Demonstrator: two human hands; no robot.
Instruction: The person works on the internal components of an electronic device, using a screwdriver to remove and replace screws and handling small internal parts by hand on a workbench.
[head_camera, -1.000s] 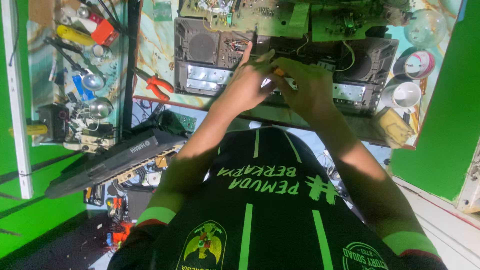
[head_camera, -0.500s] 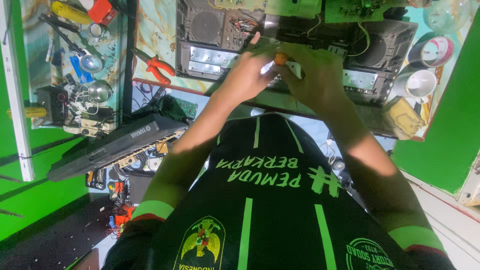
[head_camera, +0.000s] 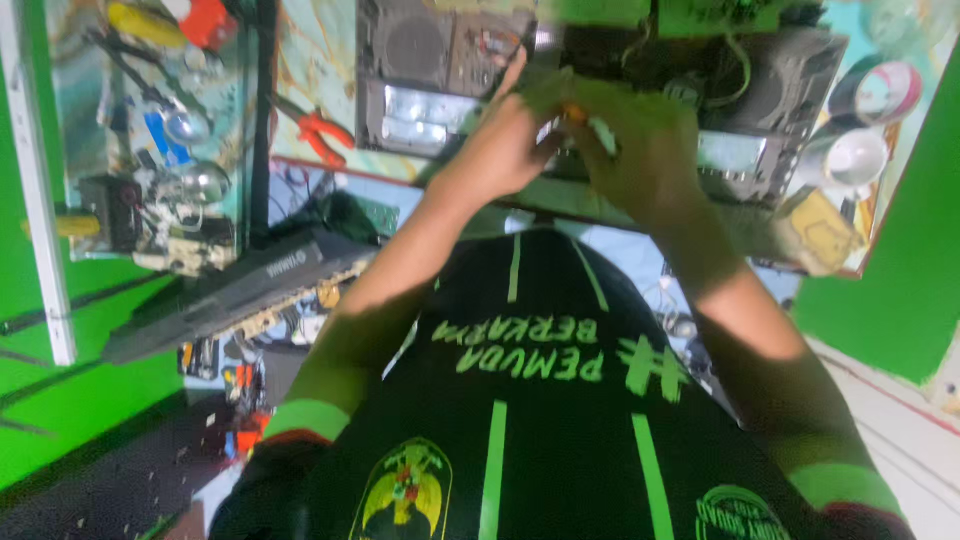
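**Hands come closer together over the open radio**

The view has moved in since a second ago, so the hands look bigger now, and they sit at the same spot as before. The left hand (head_camera: 500, 145) and the right hand (head_camera: 640, 150) meet over the grey radio case (head_camera: 440, 75), which lies open on the far side of the surface (head_camera: 310, 60). A small tool with an orange handle (head_camera: 572, 113) pokes out between the hands. A moment ago it showed more clearly; now the fingers cover most of it. Both hands look curled in tight around it, but the picture is blurry, so I cannot tell which hand grips it.

The work looks the same as before: small, careful poking inside the case.

To the left lie red pliers (head_camera: 320, 135). Far left is a tray of tools (head_camera: 160, 130). On the right sit a tape roll (head_camera: 885, 90) and a white cup (head_camera: 850, 160). None of these have moved on the surface.
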